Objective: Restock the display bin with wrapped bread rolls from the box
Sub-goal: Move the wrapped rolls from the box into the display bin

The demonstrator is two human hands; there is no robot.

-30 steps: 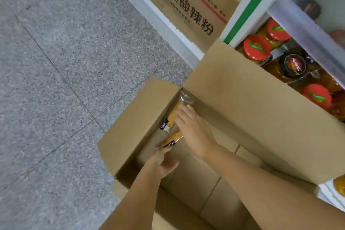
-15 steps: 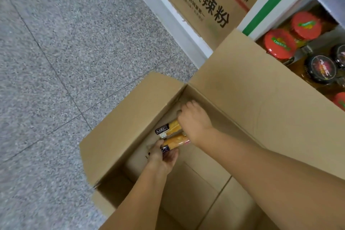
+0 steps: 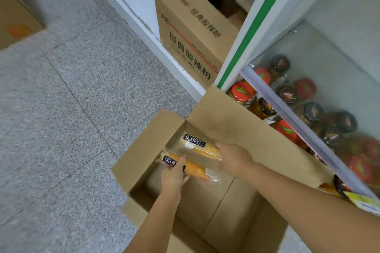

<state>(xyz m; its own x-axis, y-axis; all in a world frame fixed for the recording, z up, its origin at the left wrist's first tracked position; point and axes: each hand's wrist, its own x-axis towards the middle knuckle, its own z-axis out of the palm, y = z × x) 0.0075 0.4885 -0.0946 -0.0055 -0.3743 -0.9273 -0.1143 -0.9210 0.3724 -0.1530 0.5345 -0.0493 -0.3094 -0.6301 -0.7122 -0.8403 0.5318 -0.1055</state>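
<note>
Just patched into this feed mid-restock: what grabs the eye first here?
At centre, the left hand grips a clear-wrapped golden bread roll with a black label, and the right hand grips a second wrapped roll just beyond it. Both are at the far corner of the open brown cardboard box, whose visible floor looks bare. To the right, red-lidded glass jars stand packed together.

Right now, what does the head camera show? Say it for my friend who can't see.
A person's bare hands reach into an open cardboard box: the left grip holds the nearer bread roll, the right grip the farther bread roll, both wrapped. Jars stand on the shelf beside it.
</note>
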